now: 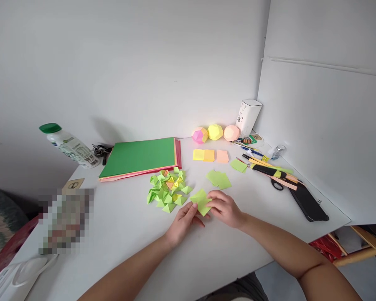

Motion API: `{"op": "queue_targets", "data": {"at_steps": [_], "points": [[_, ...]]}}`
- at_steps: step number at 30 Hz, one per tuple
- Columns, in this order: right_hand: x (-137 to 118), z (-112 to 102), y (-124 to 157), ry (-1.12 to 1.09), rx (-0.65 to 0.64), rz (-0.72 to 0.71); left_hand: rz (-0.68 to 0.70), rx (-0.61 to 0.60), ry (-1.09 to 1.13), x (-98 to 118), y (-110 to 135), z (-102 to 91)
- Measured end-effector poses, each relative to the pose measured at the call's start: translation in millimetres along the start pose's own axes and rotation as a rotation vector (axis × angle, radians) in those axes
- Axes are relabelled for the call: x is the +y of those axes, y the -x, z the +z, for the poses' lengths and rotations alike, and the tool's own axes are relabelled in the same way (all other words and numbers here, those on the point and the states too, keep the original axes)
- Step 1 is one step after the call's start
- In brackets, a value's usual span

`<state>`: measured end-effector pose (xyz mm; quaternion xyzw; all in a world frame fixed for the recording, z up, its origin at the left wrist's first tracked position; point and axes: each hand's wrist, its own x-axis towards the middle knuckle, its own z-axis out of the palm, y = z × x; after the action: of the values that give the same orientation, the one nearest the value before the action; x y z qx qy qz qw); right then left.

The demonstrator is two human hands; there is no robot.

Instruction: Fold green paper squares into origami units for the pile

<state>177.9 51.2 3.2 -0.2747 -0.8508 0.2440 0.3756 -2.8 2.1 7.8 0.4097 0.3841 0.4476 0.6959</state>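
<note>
A square of light green paper [201, 201] is held up between both hands above the white table. My left hand [184, 220] pinches its lower left side with the thumb on top. On the right edge, my right hand [224, 207] has its fingers closed on the same sheet. Just beyond, several loose green paper squares [218, 179] lie overlapping. To the left of my hands sits a pile of small folded paper pieces [167, 190], mostly green with a few yellow and orange ones.
Coloured sheets [141, 155] are stacked at the back left, near a bottle [70, 146]. Three faceted paper balls [215, 132] stand by the wall before a white box [249, 117]. Sticky-note pads [203, 155], a cutter [266, 170], scissors [277, 184] and a black phone-like object [308, 203] lie rightward.
</note>
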Motion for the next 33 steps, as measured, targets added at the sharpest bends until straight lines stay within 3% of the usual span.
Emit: {"op": "queue_targets", "data": {"at_steps": [3,7,14,18,24,33], "points": [[1.1,0.7,0.4,-0.026,-0.088,-0.022,-0.035,0.034,0.02,1.4,-1.5,1.0],[-1.2,-2.5,-3.7,-0.1,-0.037,0.036,-0.042,0.052,0.017,2.3,-2.6,1.0],[-6.3,-4.9,-8.5,-0.493,-0.159,0.377,-0.02,0.022,-0.011,-1.3,-1.2,0.4],[-7.0,-2.3,-7.3,-0.547,-0.165,0.523,-0.003,-0.027,-0.06,-1.1,0.3,-0.4],[-10.3,-0.7,-7.9,-0.459,-0.12,0.537,0.039,-0.094,-0.16,-1.8,1.6,-1.7],[-16.5,-8.8,-10.6,-0.512,-0.161,0.494,0.043,-0.103,-0.156,-3.3,1.3,-1.9]]}}
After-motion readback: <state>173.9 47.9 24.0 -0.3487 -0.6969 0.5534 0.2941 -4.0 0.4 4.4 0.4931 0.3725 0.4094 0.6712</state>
